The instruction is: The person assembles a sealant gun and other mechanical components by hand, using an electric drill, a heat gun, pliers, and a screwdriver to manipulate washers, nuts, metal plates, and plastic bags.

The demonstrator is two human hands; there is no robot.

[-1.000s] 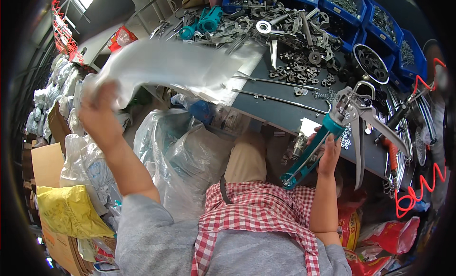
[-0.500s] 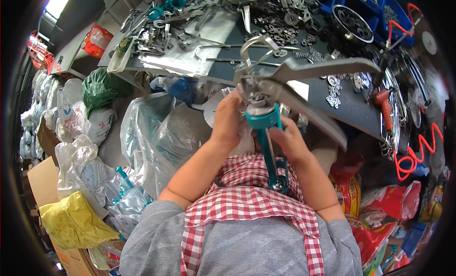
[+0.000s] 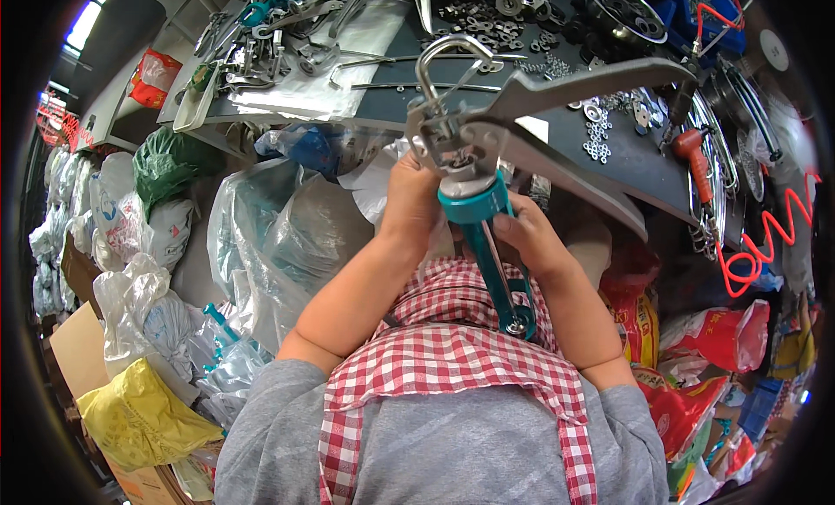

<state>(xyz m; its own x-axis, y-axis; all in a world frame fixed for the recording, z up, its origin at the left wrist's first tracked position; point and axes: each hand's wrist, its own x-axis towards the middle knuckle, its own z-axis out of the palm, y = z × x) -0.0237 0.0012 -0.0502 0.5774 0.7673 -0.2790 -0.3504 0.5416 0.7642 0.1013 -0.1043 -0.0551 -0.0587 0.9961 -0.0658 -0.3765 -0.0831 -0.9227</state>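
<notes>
Between my hands is a caulking gun (image 3: 474, 199) with a teal frame, grey metal handle and trigger, and a bent hook rod at its far end. The handle and trigger spread out to the right, while the frame slants down toward my apron. My left hand (image 3: 410, 200) is closed around the left side of the grey mechanism, its fingers partly hidden behind it. On the other side, my right hand (image 3: 529, 235) grips the teal frame just below its collar, thumb in front.
Loose metal parts (image 3: 304, 57) crowd the dark workbench (image 3: 391, 105). Small nuts or washers (image 3: 597, 131) lie farther right, near a red-handled power screwdriver (image 3: 696, 170) and a coiled red hose (image 3: 765, 253). Plastic bags (image 3: 261, 235) and a yellow bag (image 3: 143, 414) stand at left.
The view has shifted, so the bench appears higher and farther left. The caulking gun stays in both hands, its blurred hook and handle now sharp and slightly turned.
</notes>
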